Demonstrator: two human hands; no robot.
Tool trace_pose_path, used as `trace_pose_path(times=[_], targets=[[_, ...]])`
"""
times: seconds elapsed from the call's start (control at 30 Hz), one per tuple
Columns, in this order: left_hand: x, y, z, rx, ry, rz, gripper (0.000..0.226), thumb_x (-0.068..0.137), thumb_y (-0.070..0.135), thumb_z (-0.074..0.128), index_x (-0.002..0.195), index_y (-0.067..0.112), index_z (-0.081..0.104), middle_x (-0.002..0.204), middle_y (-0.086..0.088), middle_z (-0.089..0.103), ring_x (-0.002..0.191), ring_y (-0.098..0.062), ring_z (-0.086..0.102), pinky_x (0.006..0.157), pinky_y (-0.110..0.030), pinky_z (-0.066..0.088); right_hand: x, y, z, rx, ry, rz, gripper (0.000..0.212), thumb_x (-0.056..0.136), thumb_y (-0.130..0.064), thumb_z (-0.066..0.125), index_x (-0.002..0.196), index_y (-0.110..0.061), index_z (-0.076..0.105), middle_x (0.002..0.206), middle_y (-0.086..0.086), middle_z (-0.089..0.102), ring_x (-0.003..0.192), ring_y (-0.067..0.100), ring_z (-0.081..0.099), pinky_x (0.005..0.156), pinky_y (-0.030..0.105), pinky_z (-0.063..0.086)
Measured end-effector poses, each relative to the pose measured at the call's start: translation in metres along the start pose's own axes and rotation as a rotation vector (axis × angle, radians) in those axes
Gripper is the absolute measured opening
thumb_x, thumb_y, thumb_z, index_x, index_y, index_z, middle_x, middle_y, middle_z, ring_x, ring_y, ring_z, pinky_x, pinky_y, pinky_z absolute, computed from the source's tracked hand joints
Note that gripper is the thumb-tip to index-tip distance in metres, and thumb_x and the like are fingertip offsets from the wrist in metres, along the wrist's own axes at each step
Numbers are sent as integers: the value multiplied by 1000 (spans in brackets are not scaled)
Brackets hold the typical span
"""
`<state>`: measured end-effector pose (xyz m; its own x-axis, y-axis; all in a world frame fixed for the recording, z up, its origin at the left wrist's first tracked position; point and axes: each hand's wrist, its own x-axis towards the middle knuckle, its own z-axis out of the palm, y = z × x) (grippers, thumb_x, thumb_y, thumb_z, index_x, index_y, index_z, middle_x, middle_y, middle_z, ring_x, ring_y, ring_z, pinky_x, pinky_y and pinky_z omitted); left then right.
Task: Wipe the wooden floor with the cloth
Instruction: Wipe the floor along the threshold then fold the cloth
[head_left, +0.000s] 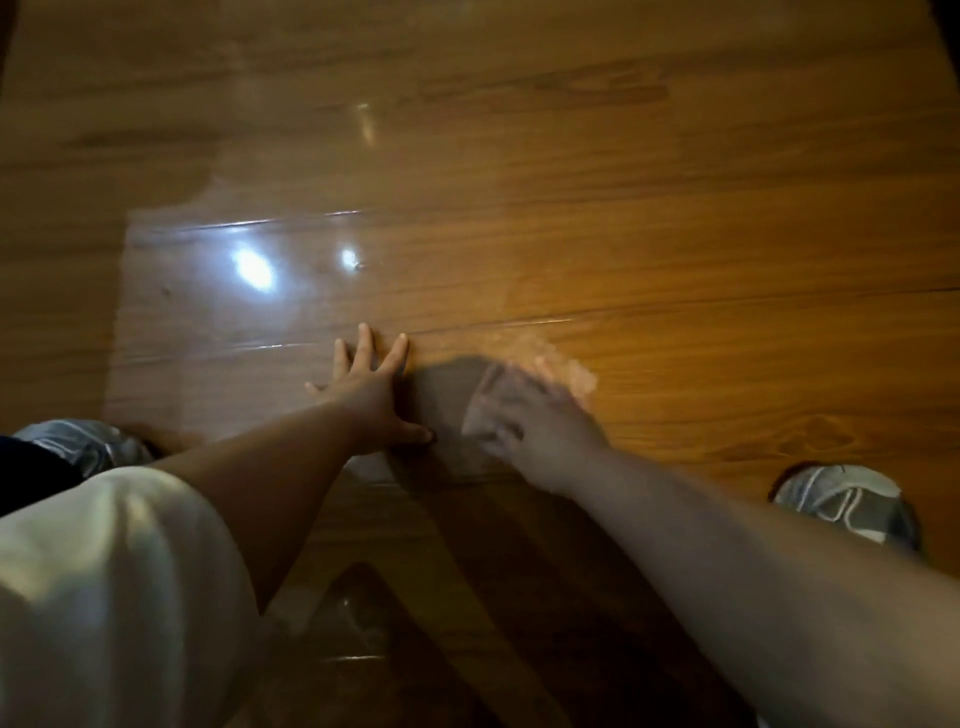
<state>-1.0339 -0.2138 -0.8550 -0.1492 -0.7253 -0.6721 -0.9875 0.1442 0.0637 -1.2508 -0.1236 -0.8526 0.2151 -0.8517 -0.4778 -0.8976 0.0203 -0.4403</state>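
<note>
Closest to the camera, at the lower left, a pale garment bulges over what seems a bent limb. Both bare forearms reach forward from there over the wooden floor. A grey shoe with pale stripes stands at the right edge, and a second like it shows partly at the left.

Farther on, the left hand lies flat on the boards. Its fingers are straight and spread and its thumb points right; it holds nothing.

Just beside it, the right hand is on the cloth, which lies on the floor near the middle of the view. The cloth is grey with faint paler streaks and looks small and crumpled. Only the part at the hand's left edge shows. Both are heavily blurred, so I cannot tell whether the fingers grip the cloth or press flat on it. A dark shadow falls on the floor between the two hands.

Just past the right hand's fingertips, a pale, blotchy patch marks the wood along a board seam.

Beyond the hands, the planks are warm orange-brown with dark grain and run side to side. The left part is glossy, with bright spots of reflected light.
</note>
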Motion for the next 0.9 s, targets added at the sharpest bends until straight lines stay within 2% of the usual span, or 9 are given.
trace_pose_path(times=[0.1, 0.2, 0.37, 0.47, 0.57, 0.67, 0.77, 0.83, 0.9], targets=[[6, -19, -5, 39, -35, 4, 132, 53, 62, 82, 146, 48, -11, 155, 1, -31, 144, -34, -19, 99, -77, 15, -12, -34, 30, -154, -145, -299, 44, 95, -39, 41, 139, -44, 42, 161, -9, 4, 147, 21, -8, 114, 52, -6], [15, -31, -9, 88, -51, 38, 132, 54, 62, 82, 145, 49, -12, 155, 0, -31, 143, -36, -18, 99, -76, 20, -12, -18, 29, -155, -129, -317, 46, 95, -39, 44, 141, -45, 38, 160, -10, 7, 148, 18, -4, 116, 44, -7], [29, -32, -16, 73, -20, 156, 131, 58, 55, 83, 146, 47, -13, 156, -3, -25, 144, -38, -12, 109, -66, 22, -9, 89, -22, 193, 265, 711, 56, 95, -40, 44, 148, -42, 25, 161, -1, 6, 148, 26, -1, 117, 41, 6], [30, -37, -17, 145, -38, 218, 125, 63, 52, 82, 149, 44, -8, 158, -6, -21, 145, -38, -10, 115, -55, 17, -30, 107, -28, 343, 242, 1093, 72, 90, -43, 53, 151, -41, 14, 161, -2, -3, 147, 30, -5, 117, 46, 3], [31, -44, -24, 184, -59, 272, 119, 68, 46, 81, 151, 38, -5, 159, -7, -18, 146, -37, -7, 116, -48, 15, -15, 39, 3, 252, 266, 893, 50, 98, -36, 37, 148, -36, 30, 161, 2, 5, 147, 31, -7, 117, 41, -5], [33, -48, -45, 184, -103, 311, 114, 71, 39, 81, 152, 34, 1, 161, -4, -11, 147, -32, 3, 117, -43, 18, 7, -69, 44, 215, 217, 225, 42, 96, -32, 44, 137, -38, 47, 157, -3, 23, 147, 26, 10, 117, 27, -3], [35, -47, -62, 151, -61, 357, 104, 72, 42, 80, 152, 32, 14, 160, 2, 11, 142, -28, 25, 112, -36, 29, 19, -125, 60, -111, -46, -230, 47, 92, -40, 49, 138, -32, 47, 160, -3, 12, 147, 24, -1, 114, 52, 2], [39, -50, -67, 121, -7, 391, 95, 73, 43, 78, 150, 33, 24, 153, 2, 28, 133, -27, 37, 104, -35, 39, 25, -106, 52, -168, -9, -252, 48, 95, -38, 46, 143, -28, 42, 160, -3, 12, 148, 21, -4, 117, 43, -1], [44, -55, -68, 103, 14, 411, 89, 74, 42, 77, 147, 34, 28, 148, 1, 30, 128, -26, 40, 101, -34, 42, 22, -64, 36, -68, 109, -9, 49, 99, -35, 41, 147, -34, 33, 161, -6, 10, 148, 22, -1, 116, 31, 0]])
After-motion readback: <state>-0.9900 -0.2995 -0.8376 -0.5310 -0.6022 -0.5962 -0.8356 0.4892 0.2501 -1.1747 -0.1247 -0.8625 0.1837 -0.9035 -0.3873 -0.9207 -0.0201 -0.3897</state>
